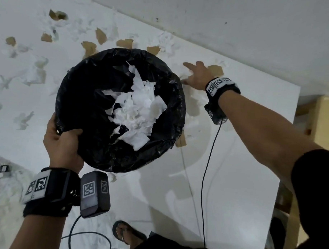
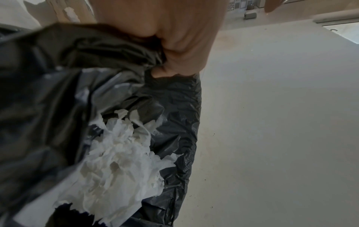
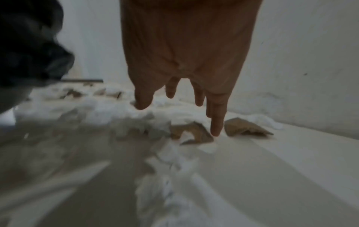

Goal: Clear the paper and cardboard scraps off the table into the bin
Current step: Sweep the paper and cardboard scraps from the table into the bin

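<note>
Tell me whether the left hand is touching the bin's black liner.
Touching. The left wrist view shows the left hand gripping the bunched black liner; the head view shows its thumb over the rim.

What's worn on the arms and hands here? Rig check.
Both hands bare: left hand, right hand. Each wrist carries a black strap with white fiducial tags and a black boxy camera module, each trailing a black cable. A black short sleeve covers the right upper arm.

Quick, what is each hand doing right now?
Left hand: grips the rim of the black bin.
Right hand: open, fingers spread over the scraps, holding nothing.
</note>
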